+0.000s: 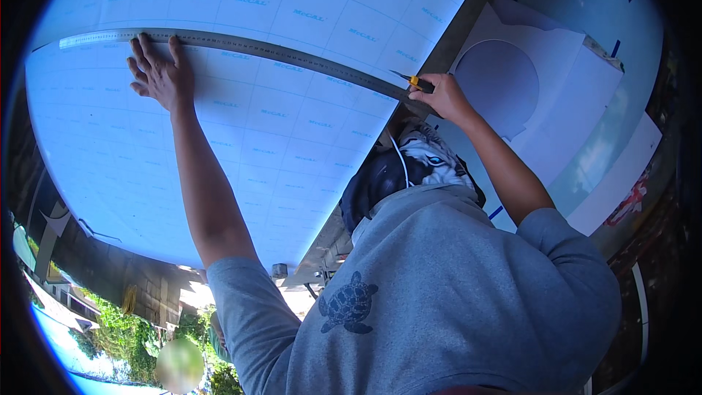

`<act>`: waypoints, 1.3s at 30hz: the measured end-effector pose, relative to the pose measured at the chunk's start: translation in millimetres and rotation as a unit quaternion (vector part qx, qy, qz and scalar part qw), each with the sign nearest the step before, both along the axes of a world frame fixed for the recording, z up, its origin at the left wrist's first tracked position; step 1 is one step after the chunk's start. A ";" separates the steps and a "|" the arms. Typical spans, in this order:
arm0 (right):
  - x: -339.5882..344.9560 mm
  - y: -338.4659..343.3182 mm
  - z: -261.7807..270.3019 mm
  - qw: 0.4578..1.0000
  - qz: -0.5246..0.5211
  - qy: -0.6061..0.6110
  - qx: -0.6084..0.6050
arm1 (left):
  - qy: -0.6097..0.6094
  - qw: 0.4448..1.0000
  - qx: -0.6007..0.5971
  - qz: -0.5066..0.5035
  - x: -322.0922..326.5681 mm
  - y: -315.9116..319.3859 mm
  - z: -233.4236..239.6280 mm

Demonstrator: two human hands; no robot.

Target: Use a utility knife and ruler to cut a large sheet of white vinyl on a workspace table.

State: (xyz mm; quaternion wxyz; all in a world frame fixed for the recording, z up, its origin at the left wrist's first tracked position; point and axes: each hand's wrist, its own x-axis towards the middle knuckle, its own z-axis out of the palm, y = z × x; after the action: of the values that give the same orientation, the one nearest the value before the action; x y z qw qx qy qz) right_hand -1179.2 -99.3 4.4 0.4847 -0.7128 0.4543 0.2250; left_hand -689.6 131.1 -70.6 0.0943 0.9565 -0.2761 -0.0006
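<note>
A long steel ruler (263, 50) lies across a large sheet of printed backing paper (219, 120) marked with a grid and repeated McCal lettering. My left hand (164, 77) rests with fingers spread, its fingertips pressing on the ruler toward its left part. In my right hand (447, 97) is a craft knife (415, 82) with a black and yellow handle, its pointed blade angled to the left above the sheet. That hand is at the ruler's right end, beside the sheet's edge; the fingers appear to touch the ruler there.
To the right, white sheets (581, 82) lie on a pale surface, one with a large round cut-out (496, 88). A small dark block (279, 270) sits at the sheet's near corner. A thin dark rod (98, 232) lies along its left rim. Someone with a blurred head (180, 366) is beyond.
</note>
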 end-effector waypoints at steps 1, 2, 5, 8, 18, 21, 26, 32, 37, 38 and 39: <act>0.6 0.2 0.5 1.000 0.001 -0.001 0.000 | 0.000 1.000 0.001 0.000 -0.2 0.2 0.0; 1.3 0.0 1.0 1.000 -0.002 0.002 0.008 | -0.001 1.000 0.001 0.001 -0.3 0.5 0.0; -4.5 0.2 -2.3 1.000 -0.003 0.007 0.004 | 0.005 1.000 0.001 0.003 -2.0 -1.1 1.4; -0.9 -0.2 -1.3 1.000 0.002 0.014 0.006 | 0.011 1.000 -0.004 0.003 -2.3 -1.3 1.1; -1.5 -1.6 2.0 1.000 0.017 0.014 -0.023 | 0.027 1.000 -0.002 0.011 -1.9 -4.1 4.7; 6.0 -0.1 19.5 0.999 0.026 0.009 -0.025 | 0.025 1.000 0.004 0.011 -2.9 -5.4 1.7; 29.6 -2.6 58.8 0.984 0.136 -0.031 -0.108 | 0.011 1.000 0.016 0.021 1.4 2.5 12.1; 161.5 -7.6 98.6 0.987 0.130 -0.070 -0.066 | 0.019 0.999 0.000 0.047 -3.3 1.2 23.1; 316.2 10.4 84.4 0.953 0.210 -0.186 -0.115 | 0.034 0.998 -0.007 0.055 -5.9 -4.1 31.1; 347.4 22.0 81.4 0.946 0.224 -0.198 -0.123 | 0.038 0.998 0.001 0.053 -5.9 -0.1 32.7; 377.2 31.8 78.8 0.939 0.238 -0.208 -0.134 | 0.042 0.998 0.004 0.050 -5.0 -0.1 34.3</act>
State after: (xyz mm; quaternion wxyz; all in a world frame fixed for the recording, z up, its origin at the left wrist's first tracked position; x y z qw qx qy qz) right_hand -802.0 -67.5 83.1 0.4005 -0.8894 0.1863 0.1174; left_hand -694.6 131.0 -36.2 0.1021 0.9685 -0.2240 -0.0373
